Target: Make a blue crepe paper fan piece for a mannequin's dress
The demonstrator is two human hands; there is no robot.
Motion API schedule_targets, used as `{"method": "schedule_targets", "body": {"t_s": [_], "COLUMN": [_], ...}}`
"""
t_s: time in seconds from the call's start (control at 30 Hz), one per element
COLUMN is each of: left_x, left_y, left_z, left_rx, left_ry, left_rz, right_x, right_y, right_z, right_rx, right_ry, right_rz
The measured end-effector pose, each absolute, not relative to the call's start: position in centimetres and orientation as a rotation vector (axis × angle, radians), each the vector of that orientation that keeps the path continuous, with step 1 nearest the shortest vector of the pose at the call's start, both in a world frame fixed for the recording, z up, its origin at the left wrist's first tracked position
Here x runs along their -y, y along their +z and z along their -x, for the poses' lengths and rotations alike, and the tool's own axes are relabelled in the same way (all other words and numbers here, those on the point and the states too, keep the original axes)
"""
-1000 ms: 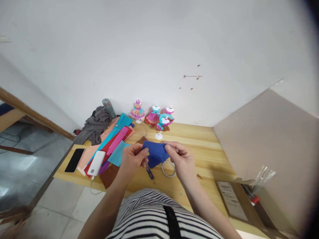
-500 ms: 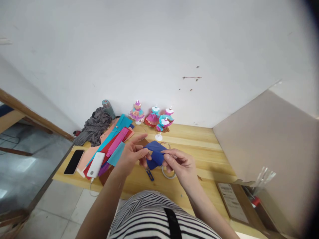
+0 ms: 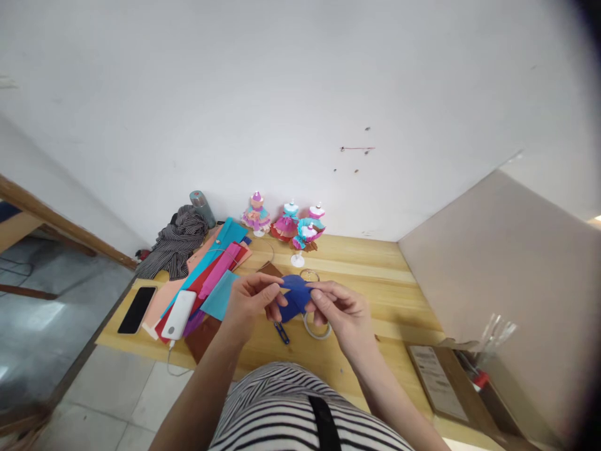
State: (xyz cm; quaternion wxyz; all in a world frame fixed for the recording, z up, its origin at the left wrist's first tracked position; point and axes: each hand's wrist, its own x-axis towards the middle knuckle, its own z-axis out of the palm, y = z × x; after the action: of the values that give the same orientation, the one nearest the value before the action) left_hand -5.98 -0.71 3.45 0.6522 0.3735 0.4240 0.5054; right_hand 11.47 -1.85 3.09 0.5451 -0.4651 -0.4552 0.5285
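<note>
A piece of blue crepe paper (image 3: pixel 295 300) is held up over the table between both hands. My left hand (image 3: pixel 256 299) pinches its left edge between thumb and fingers. On the other side, my right hand (image 3: pixel 339 305) is closed on the paper's right edge, thumb against forefinger. Below the paper lies a small blue-handled tool (image 3: pixel 282 333), its upper end hidden. A white tape roll (image 3: pixel 318 334) sits partly under my right hand. Just beyond the paper is another thin ring (image 3: pixel 310 274).
Several small paper-dressed figures (image 3: pixel 287 224) stand by the wall. Coloured paper sheets (image 3: pixel 218 285), a white power bank (image 3: pixel 179 315) and a phone (image 3: pixel 137 310) lie on the left. A striped cloth (image 3: pixel 176 244) and a flask (image 3: pixel 201 207) are behind. A cardboard box (image 3: pixel 462 388) sits right.
The fingers of my left hand have curled in at the paper's left edge. The blue paper now looks more gathered and shows less between the hands.
</note>
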Motion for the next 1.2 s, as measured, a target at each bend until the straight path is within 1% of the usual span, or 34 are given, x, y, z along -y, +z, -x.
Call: {"method": "schedule_targets", "body": {"t_s": [0.23,0.53,0.83,1.2], "left_x": [1.6,1.9,1.9,2.0], "left_y": [3.4,3.8,4.2,3.7], "left_z": [5.8,5.2,5.0,4.6], "left_rx": [-1.000,-1.067,-1.127,-1.177], "left_ry": [1.226,1.319,1.344,1.402], "left_rz": [-0.817,-0.765,-0.744,-0.751], "right_x": [1.9,1.9,1.8,1.6], "right_y": [2.7,1.9,1.8,1.5], "right_z": [-11.0,-10.3,-10.2,-10.3], "right_rx": [1.054,0.905,0.871,0.870], "right_ry": [1.248,1.332,1.292,1.261], "right_rz": [1.061,0.960,0.967,0.963]}}
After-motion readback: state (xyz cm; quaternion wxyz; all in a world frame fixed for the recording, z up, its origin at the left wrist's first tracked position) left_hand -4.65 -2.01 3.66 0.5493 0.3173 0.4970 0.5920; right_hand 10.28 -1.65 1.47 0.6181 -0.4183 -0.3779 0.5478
